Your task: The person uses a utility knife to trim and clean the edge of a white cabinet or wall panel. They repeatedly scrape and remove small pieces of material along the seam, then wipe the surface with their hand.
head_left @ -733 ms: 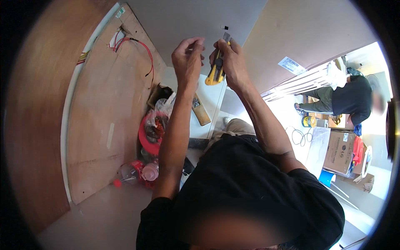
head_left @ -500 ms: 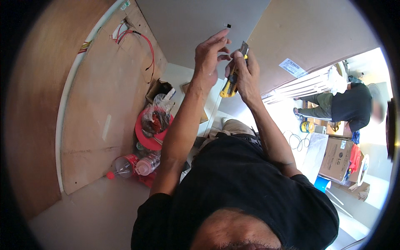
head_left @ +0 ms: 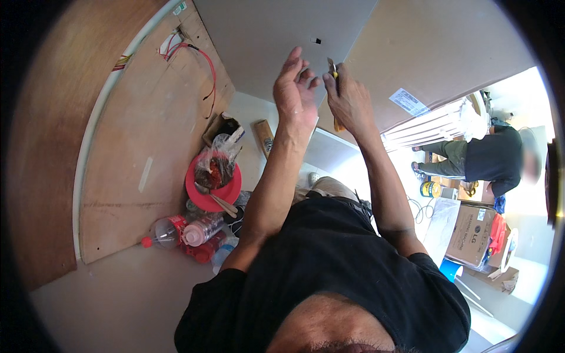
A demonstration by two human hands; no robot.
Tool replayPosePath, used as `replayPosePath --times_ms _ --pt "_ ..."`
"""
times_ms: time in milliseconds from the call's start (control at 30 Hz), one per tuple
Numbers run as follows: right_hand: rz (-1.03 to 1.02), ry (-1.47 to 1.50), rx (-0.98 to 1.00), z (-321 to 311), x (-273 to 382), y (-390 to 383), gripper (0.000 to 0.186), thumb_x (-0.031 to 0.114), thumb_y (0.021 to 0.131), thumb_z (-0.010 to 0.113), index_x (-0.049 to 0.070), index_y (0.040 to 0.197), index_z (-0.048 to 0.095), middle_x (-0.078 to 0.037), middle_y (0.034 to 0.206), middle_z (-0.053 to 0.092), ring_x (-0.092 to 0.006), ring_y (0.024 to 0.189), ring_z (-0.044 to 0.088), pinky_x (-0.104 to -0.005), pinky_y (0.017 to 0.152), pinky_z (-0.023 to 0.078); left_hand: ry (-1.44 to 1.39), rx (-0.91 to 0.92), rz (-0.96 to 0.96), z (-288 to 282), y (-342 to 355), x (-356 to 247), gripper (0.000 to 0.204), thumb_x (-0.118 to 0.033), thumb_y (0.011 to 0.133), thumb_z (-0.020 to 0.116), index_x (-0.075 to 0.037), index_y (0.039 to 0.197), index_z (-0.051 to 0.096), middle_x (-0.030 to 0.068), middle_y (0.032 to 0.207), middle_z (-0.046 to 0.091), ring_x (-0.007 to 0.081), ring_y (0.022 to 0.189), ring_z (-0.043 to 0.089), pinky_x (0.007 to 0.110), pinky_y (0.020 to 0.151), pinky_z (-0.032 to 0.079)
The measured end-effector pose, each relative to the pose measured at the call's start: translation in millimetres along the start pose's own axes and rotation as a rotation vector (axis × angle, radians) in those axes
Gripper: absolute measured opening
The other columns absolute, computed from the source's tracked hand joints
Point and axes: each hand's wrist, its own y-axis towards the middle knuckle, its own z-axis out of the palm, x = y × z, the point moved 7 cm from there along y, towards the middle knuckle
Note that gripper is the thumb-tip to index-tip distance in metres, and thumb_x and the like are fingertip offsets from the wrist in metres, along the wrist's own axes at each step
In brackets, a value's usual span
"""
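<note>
My right hand [head_left: 351, 103] is wrapped round a utility knife [head_left: 333, 69]. Its blade points up past my thumb, and most of the yellow-and-black handle is hidden behind my fingers. Just to the left, my left hand [head_left: 296, 88] is raised with the palm partly turned up and the fingers loosely apart, holding nothing. Both hands are in front of a grey panel [head_left: 265, 53], which has a small dark rectangular cutout [head_left: 316, 41] a little above the fingertips. Neither hand visibly touches the panel.
At left, red wires [head_left: 206, 59] hang from a hole in a wooden board [head_left: 141, 129]. Below are a red bowl [head_left: 226, 203], plastic bottles [head_left: 200, 230] and an open box [head_left: 220, 126]. A large brown sheet [head_left: 447, 47] rises at right; beyond it another person [head_left: 493, 154] bends near cartons [head_left: 471, 232].
My right hand has turned, so the knife's yellow handle is now mostly hidden. My left hand has opened slightly and sits a little lower. The view has shifted slightly.
</note>
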Motion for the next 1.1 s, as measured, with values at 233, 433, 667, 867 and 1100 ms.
replayPosePath --times_ms 233,433,667,867,1100 --pt "0.038 -0.142 -0.004 9 12 44 0.054 0.043 0.114 0.059 -0.007 0.101 0.073 -0.034 0.08 0.073 -0.0541 0.081 0.076 -0.06 0.076 0.06 0.171 -0.124 0.074 -32 -3 -21 0.037 -0.018 0.108 0.069 -0.011 0.144 0.072 0.0 0.114 0.058 0.0163 0.101 0.053 0.04 0.096 0.043" --pt "0.122 -0.096 0.0 20 9 50 0.057 0.045 0.113 0.059 -0.008 0.101 0.077 -0.033 0.084 0.076 -0.0506 0.09 0.079 -0.0558 0.082 0.062 0.161 -0.13 0.071 -43 -1 -20 0.037 -0.018 0.107 0.069 -0.01 0.143 0.072 -0.0001 0.113 0.059 0.0162 0.102 0.053 0.039 0.095 0.043" --pt "0.259 0.637 0.187 43 -8 47 0.047 0.044 0.117 0.059 0.001 0.105 0.074 -0.009 0.076 0.073 -0.0167 0.065 0.066 -0.0353 0.064 0.055 0.28 -0.137 0.059 -39 8 -24 0.032 -0.017 0.106 0.069 -0.006 0.136 0.075 0.0032 0.112 0.066 0.0165 0.093 0.058 0.036 0.082 0.05" --pt "0.174 0.849 0.316 47 -20 51 0.042 0.043 0.117 0.061 0.005 0.104 0.071 -0.003 0.074 0.068 -0.012 0.061 0.057 -0.0322 0.058 0.047 0.455 0.003 0.002 -12 32 -16 0.029 -0.019 0.107 0.071 -0.004 0.13 0.079 0.0085 0.11 0.078 0.0187 0.094 0.069 0.035 0.079 0.056" --pt "0.021 0.063 0.066 22 -5 42 0.044 0.039 0.116 0.061 -0.002 0.105 0.071 -0.017 0.071 0.072 -0.0311 0.066 0.074 -0.0428 0.066 0.057 0.56 -0.06 0.132 -12 41 -18 0.024 -0.014 0.105 0.074 -0.002 0.124 0.08 0.0081 0.109 0.079 0.018 0.089 0.072 0.032 0.074 0.057"
